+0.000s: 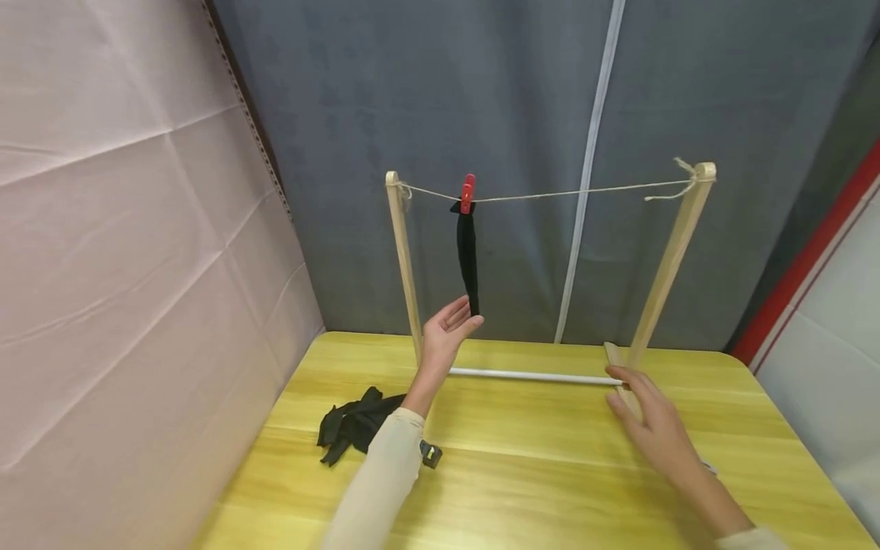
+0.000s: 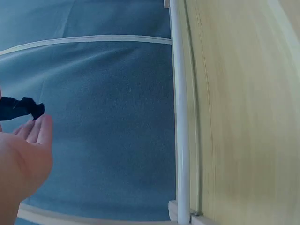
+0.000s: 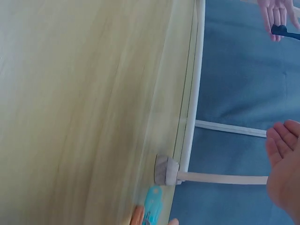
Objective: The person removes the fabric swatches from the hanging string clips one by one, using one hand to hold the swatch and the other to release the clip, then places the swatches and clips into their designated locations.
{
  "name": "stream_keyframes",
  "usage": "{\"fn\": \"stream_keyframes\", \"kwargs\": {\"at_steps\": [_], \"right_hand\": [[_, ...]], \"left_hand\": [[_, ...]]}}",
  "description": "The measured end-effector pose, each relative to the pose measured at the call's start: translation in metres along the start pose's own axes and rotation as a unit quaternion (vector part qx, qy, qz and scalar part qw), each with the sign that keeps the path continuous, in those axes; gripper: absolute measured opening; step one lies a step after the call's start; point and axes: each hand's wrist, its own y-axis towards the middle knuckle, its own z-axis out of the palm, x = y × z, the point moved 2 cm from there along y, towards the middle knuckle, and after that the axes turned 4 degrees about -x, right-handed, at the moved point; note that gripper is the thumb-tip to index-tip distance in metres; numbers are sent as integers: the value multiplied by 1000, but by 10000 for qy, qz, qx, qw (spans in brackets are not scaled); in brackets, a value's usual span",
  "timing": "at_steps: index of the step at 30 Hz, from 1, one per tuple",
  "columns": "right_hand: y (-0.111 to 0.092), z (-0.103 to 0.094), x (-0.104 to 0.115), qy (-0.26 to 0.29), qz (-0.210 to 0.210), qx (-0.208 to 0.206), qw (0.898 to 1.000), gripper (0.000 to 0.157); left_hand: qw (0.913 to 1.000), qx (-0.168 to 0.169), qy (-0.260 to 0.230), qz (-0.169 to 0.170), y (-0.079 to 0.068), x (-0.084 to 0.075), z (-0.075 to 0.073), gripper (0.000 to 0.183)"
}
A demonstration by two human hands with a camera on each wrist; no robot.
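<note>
A narrow black cloth (image 1: pixel 467 256) hangs from a string (image 1: pixel 550 195), pinned near its top by a red clothespin (image 1: pixel 467 193). My left hand (image 1: pixel 443 336) is at its lower end, fingers extended and palm turned toward it. In the left wrist view the cloth's tip (image 2: pixel 35 108) is right by the fingertips. My right hand (image 1: pixel 653 420) is by the foot of the right wooden post (image 1: pixel 667 267), its fingers loosely spread and holding nothing. The right wrist view shows it with palm and fingers relaxed.
A crumpled black cloth heap (image 1: pixel 357 424) lies on the yellow wooden table (image 1: pixel 522 473), left of my forearm. A white rod (image 1: pixel 536 376) joins the feet of the two posts. A turquoise clothespin (image 3: pixel 153 204) lies near the right foot. Grey curtain (image 1: pixel 522 92) hangs behind.
</note>
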Motion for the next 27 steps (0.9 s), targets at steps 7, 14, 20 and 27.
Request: {"fn": "stream_keyframes", "kwargs": {"at_steps": [7,14,20,27], "right_hand": [[12,9,3,134,163,-112,9997,54],[40,15,25,293,14,-419,9987,56],[75,7,47,684,-550,-960,9915,54],[124,-11,85,885,-1029,-1645,9770,50]], "left_hand": [[9975,37,-611,357,11,7,13,46],[9957,0,-683,633,15,14,20,41],[9952,51,-692,685,20,19,29,38],[9951,-182,-700,667,25,24,34,28]]}}
